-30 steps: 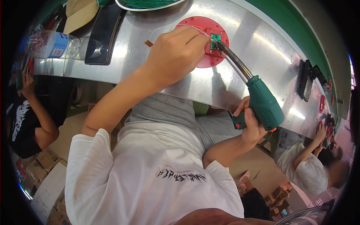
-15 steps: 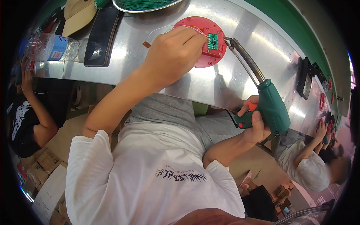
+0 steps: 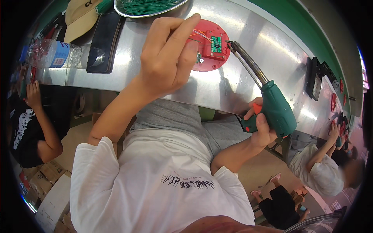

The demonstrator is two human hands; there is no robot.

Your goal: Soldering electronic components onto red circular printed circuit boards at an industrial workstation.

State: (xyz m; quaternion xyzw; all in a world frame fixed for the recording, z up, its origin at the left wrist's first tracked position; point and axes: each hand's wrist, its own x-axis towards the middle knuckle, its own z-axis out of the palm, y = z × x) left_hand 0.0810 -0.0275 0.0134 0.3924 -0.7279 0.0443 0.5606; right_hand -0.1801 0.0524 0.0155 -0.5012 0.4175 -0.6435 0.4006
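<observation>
The left hand (image 3: 165,58) is raised above the left part of a red round housing (image 3: 213,65). Its index finger points up and away, and the tips of its index finger and thumb stand apart. The other fingertips are hidden, so it cannot be told whether they grip anything.

The housing lies on the metal table (image 3: 252,27), just right of the left fingers and partly covered by them. A green circuit board (image 3: 216,44) sits on the housing, right of the left thumb. Thin orange and white wires (image 3: 200,33) run from the board toward the left fingers. A small green and white part (image 3: 199,58) is just beside the left thumb.

The right hand (image 3: 264,131) has its fingers wrapped around the handle of a green soldering gun (image 3: 278,106). The index finger is at the orange trigger (image 3: 257,108). The metal barrel extends up and left from the right fingers; its tip (image 3: 229,44) is at the right edge of the housing. Contact between tip and housing cannot be confirmed.

Beyond the left fingers, toward the upper left, is a metal bowl (image 3: 152,16) of green wire pieces (image 3: 149,5). Left of these fingers lies a dark phone (image 3: 103,44); a clear bottle (image 3: 46,53) lies farther left.
</observation>
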